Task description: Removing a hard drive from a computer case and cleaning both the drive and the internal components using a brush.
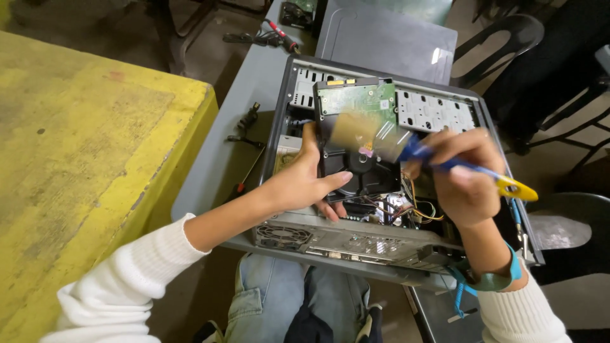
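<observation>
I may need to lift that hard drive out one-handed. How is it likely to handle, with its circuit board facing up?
The hard drive looks like a rigid metal block, so probably stiff and heavy for its size. Its exposed green board seems fragile; the left hand sensibly holds its edges. The right hand works a brush over it, so it likely shifts unless steadied.

Single view, head-worn camera. Looks steeply down and forward from above person's lap; jeans-clad knees at bottom edge. Close range: open computer case fills centre, left hand and right hand just below lens, right hand partly motion-blurred. Grey table runs away toward top edge. Yellow worktop occupies left third, its corner near upper centre-left. Dark chairs and floor at right and top right. No second view, so no shared ground.
</observation>
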